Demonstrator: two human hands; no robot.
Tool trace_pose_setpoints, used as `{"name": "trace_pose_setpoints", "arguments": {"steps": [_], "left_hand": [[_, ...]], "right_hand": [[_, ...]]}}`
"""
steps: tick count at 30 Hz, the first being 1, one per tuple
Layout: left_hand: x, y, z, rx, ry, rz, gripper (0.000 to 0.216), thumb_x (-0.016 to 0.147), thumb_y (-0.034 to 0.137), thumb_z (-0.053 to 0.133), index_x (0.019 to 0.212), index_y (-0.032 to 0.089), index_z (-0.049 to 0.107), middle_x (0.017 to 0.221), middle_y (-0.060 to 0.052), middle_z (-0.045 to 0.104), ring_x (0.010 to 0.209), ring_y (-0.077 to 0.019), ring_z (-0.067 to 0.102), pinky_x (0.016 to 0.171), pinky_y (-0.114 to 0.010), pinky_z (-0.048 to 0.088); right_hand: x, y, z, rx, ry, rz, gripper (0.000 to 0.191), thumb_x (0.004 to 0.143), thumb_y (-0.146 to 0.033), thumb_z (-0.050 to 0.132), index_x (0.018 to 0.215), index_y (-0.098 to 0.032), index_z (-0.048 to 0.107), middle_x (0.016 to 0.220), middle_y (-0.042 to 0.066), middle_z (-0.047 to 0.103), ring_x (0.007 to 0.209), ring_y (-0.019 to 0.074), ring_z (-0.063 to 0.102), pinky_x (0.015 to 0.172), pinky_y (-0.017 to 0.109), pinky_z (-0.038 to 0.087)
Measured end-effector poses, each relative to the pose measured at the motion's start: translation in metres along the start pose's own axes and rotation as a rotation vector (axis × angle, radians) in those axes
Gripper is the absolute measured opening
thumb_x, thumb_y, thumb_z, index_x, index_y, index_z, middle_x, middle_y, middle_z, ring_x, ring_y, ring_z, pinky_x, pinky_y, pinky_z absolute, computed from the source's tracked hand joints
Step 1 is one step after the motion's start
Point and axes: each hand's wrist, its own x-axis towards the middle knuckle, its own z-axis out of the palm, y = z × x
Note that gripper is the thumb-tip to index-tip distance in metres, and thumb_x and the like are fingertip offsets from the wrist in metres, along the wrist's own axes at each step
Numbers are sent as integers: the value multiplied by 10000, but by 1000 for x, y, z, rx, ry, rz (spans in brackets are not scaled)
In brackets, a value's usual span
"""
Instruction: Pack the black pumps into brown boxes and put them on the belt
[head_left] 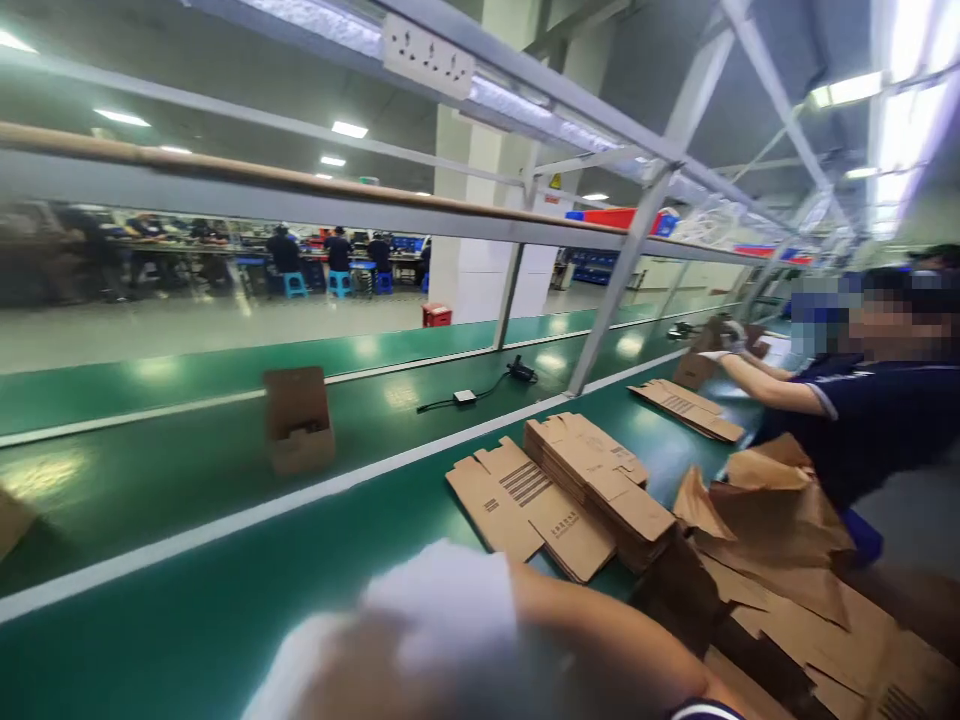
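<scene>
My right hand [450, 605], in a white glove, reaches across the bottom of the head view and is smeared by motion. Beside it, lower and to the left, a second white blur looks like my left hand [304, 660]; its fingers cannot be made out. Whether either hand holds something is hidden. Nearest to my right hand lies a flat printed cardboard box blank [517, 500] on the green bench [187, 590]. A stack of folded box blanks [600, 475] leans against it on the right.
On the green conveyor belt [390, 400] stand an open carton [300, 425] and a black adapter [521, 370] with a cable. Crumpled brown paper [780, 510] and more cardboard lie at right. A co-worker [862, 400] handles a carton there. A metal post [619, 285] rises beyond the bench.
</scene>
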Motion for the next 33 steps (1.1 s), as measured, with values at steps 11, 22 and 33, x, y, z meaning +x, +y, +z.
{"name": "trace_pose_setpoints", "arguments": {"steps": [11,22,33], "left_hand": [[41,-7,-50,-797,260,-355,418,783,479,538,1012,140,623,989,-89,683,915,-237,626,874,-369,478],[0,6,-42,216,32,394,440,750,445,659,1121,214,609,1209,-97,599,1231,-292,447,1058,-450,333],[23,5,-54,65,-8,202,197,857,299,537,899,185,692,992,-49,675,947,-198,597,887,-305,453]], "right_hand": [[12,-34,38,-259,369,-395,141,866,-195,515,997,-167,560,1025,84,624,948,205,557,781,332,467],[51,-13,8,-280,449,-269,228,856,-77,364,863,-169,573,685,35,575,572,158,512,521,288,379],[104,27,-36,765,-174,168,173,793,-208,451,807,-207,623,772,-11,638,678,139,552,592,243,410]]}}
